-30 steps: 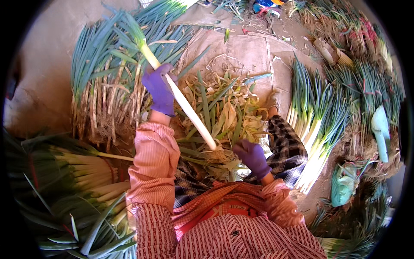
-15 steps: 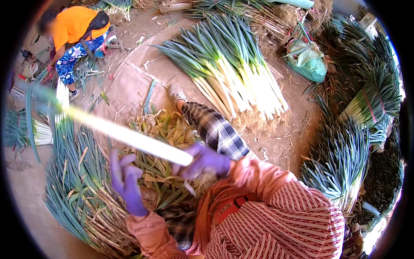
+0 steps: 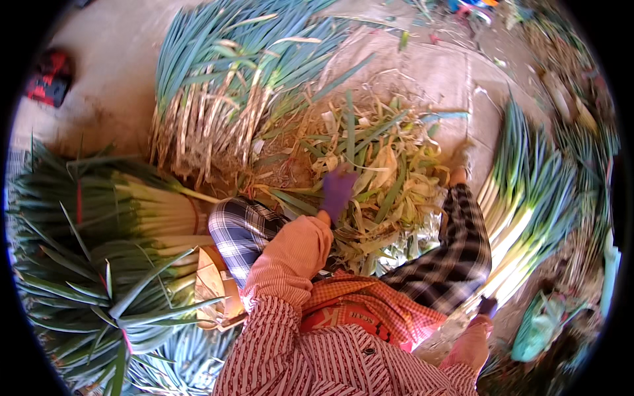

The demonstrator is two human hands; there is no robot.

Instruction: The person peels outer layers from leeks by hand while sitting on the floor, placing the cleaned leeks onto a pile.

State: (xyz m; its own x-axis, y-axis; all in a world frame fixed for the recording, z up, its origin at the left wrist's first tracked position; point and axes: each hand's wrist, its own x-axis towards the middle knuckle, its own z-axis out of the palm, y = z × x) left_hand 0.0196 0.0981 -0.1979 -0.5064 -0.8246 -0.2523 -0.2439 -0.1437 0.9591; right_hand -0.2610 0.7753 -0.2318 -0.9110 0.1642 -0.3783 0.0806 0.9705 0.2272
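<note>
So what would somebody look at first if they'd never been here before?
Probably the big fan of blue-green onions at the upper left, with its brownish stalks pointing toward the person. Then the bright, white-stalked onions on the right, with the purple-gloved right hand near their lower ends. In the middle, the purple-gloved left hand stands out against the heap of yellowish and green leaves.

We had the leaf heap (image 3: 386, 191) between our legs (image 3: 462, 247). Loose leeks (image 3: 228, 99) lay front-left, another row (image 3: 528, 181) right, bundles (image 3: 162, 214) left.
</note>
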